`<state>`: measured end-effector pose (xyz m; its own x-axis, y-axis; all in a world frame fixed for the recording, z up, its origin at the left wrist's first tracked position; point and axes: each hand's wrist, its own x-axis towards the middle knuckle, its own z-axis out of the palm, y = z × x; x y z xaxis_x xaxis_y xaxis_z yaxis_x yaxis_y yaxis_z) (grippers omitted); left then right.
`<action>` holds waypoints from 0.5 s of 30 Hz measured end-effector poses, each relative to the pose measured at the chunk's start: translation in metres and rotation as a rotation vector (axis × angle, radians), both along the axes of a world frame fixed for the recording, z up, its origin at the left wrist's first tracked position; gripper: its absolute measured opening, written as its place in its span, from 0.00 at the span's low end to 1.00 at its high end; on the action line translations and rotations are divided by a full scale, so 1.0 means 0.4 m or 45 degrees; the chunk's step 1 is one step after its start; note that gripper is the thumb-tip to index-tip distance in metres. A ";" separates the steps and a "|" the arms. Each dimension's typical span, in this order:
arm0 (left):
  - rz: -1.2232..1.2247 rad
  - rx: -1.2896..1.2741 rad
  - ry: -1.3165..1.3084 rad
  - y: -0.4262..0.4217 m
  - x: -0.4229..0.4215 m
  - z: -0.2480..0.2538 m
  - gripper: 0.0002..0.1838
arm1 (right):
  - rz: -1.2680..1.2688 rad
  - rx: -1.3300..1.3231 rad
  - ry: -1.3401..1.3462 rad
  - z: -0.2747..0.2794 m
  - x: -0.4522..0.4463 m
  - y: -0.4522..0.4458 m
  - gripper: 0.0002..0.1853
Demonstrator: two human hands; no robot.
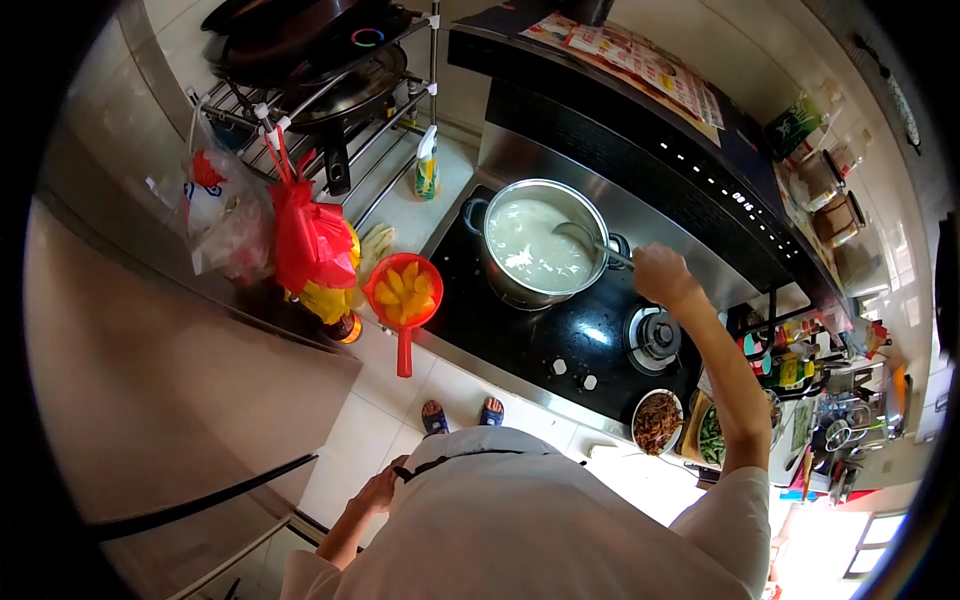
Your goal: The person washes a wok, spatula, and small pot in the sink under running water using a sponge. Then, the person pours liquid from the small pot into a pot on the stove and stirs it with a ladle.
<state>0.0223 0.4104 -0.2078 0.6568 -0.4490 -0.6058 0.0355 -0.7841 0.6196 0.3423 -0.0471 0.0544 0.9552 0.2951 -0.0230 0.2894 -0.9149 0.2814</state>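
My right hand (pixel 662 275) is closed round the handle of a metal ladle (pixel 605 249). The ladle's bowl dips into a cloudy white liquid (pixel 535 240) in a steel pot (pixel 496 278) with dark side handles. This pot stands on the black glass stove (pixel 470 330). Down by my waist is my left hand (pixel 376 492), beside the dark band on my clothing; its fingers are partly hidden, and I cannot make out whether it holds anything. A red scoop (pixel 404 350) with yellow-orange pieces (pixel 405 288) in it sits left of the stove.
A bare burner (pixel 654 338) lies right of the pot. Near the front right are a bowl of brown strips (pixel 657 422) and some green vegetables (pixel 711 436). Pans hang on a rack (pixel 375 205) with red bags (pixel 312 245). The range hood (pixel 640 130) overhangs the stove's back.
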 end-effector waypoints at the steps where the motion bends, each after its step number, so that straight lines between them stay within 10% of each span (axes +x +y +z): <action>1: -0.002 -0.001 -0.009 0.001 -0.001 -0.004 0.46 | -0.160 0.047 0.230 0.040 0.002 0.018 0.07; 6: -0.003 -0.028 -0.092 0.006 -0.006 -0.030 0.45 | -0.595 0.259 0.978 0.136 0.072 0.034 0.10; 15: 0.127 -0.006 0.114 -0.027 0.041 0.106 0.41 | -0.760 1.374 1.293 -0.085 0.036 -0.048 0.11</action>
